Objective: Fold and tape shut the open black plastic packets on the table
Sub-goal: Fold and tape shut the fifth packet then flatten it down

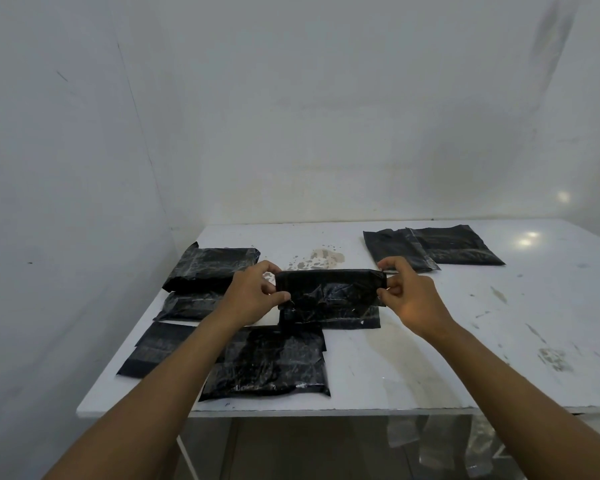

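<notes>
White scuffed table (430, 358) against white walls: left hand (253, 294) and right hand (407, 294) pinch opposite ends of a glossy black plastic packet (329, 289), folded edge raised. Further black packets (263, 363) lie beneath the grip.

packets (329, 294): black plastic, glossy, crinkled, clear shiny tape on some. table (430, 341): white painted top, semi-gloss, scuffed & stained. wall (291, 116): matt white.
</notes>
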